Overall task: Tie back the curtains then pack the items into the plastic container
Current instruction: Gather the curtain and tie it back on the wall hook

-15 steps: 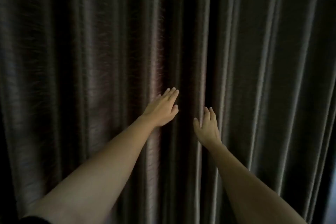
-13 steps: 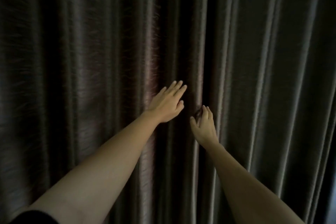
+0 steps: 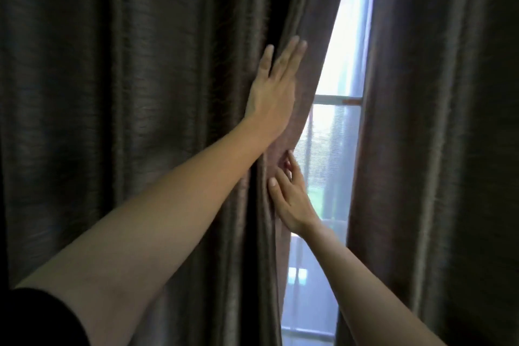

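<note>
Two dark brown pleated curtains fill the view. The left curtain point(image 3: 140, 121) and the right curtain point(image 3: 435, 149) are parted by a narrow bright gap. My left hand point(image 3: 273, 93) lies flat with straight fingers against the left curtain's inner edge and pushes it leftward. Lower down, my right hand point(image 3: 290, 196) holds that same edge, thumb on the front of the fabric and fingers around its border. No tie-back, plastic container or other item is in view.
Through the gap shows a window point(image 3: 334, 121) behind a thin white sheer, with a horizontal frame bar point(image 3: 337, 100) and greenery outside. The curtains hang down past the bottom of the view.
The curtains were fully closed and the scene was dark. Now the left curtain's edge is pulled left, a lit gap has opened, and both hands have moved up onto that edge.
</note>
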`<state>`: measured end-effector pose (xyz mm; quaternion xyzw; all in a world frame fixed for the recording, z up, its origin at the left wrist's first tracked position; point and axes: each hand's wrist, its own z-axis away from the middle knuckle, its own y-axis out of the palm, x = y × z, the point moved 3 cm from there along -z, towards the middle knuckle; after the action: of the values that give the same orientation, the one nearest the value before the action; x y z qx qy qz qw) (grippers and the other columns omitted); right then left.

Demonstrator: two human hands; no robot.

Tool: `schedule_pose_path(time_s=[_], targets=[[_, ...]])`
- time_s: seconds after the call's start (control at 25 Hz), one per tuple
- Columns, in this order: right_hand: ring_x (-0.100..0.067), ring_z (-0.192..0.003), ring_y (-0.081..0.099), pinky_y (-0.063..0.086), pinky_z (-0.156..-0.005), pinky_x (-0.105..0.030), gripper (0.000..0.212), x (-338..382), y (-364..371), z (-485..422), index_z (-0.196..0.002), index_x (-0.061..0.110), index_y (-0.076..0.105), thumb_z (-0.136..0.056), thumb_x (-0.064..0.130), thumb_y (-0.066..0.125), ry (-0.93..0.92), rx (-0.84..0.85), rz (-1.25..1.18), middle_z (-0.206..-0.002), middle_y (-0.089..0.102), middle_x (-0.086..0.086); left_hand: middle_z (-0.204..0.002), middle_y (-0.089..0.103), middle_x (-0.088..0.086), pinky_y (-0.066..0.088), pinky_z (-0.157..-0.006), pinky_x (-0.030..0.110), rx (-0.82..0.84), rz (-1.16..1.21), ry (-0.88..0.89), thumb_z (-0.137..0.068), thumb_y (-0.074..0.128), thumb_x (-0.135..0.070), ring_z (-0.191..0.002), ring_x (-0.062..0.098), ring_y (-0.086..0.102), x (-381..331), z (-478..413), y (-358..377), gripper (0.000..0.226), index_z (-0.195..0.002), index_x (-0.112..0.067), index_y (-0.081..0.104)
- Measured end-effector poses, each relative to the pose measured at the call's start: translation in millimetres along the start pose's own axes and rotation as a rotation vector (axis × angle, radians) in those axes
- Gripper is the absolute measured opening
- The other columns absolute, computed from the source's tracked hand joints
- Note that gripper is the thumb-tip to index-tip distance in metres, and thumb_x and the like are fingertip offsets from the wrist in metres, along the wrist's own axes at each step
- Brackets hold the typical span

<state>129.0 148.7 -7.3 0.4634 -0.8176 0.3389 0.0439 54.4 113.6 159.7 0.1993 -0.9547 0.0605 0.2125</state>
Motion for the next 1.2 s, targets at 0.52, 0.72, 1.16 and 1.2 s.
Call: schedule_pose_path(time_s=[0.52,0.72,1.16,1.2], targets=[[-0.022,-0.145,0.012,0.022,-0.109,-0.033,0.077,187,224,-105,-0.146,0.034,0.015,-0.080,0.070,0.034,-0.268,0.074,-0.344,-0.159,0.007,-0.008,-0.159,0.002,0.007,0.011,-0.110,0.061,0.034,-0.268,-0.258,-0.085,0.061,-0.031,-0.146,0.029,0.003,272,82,99,0.078,-0.148,-0.015,0.018],[-0.025,-0.145,0.011,0.023,-0.112,-0.041,0.083,251,305,-138,-0.147,0.036,0.009,-0.080,0.069,0.047,-0.284,0.146,-0.370,-0.159,0.001,-0.005,-0.158,-0.008,0.013,0.014,-0.102,0.073,0.155,-0.141,-0.407,-0.085,0.064,-0.033,-0.142,0.044,-0.004,369,123,138,0.084,-0.149,-0.027,0.011],[-0.020,-0.146,-0.002,0.004,-0.110,-0.025,0.096,352,444,-185,-0.147,0.037,-0.006,-0.079,0.066,0.055,-0.323,0.171,-0.474,-0.159,-0.009,-0.009,-0.156,0.015,0.015,0.052,-0.085,0.031,0.019,0.626,-0.722,-0.082,0.068,-0.020,-0.111,0.029,0.059,515,197,208,0.104,-0.145,-0.039,-0.012],[-0.021,-0.146,-0.004,0.003,-0.111,-0.026,0.097,357,453,-189,-0.147,0.037,-0.006,-0.078,0.067,0.054,-0.333,0.196,-0.442,-0.158,-0.012,-0.009,-0.150,0.034,0.013,0.050,-0.086,0.032,0.017,0.650,-0.776,-0.082,0.068,-0.022,-0.109,0.028,0.060,524,203,211,0.105,-0.146,-0.036,-0.014]])
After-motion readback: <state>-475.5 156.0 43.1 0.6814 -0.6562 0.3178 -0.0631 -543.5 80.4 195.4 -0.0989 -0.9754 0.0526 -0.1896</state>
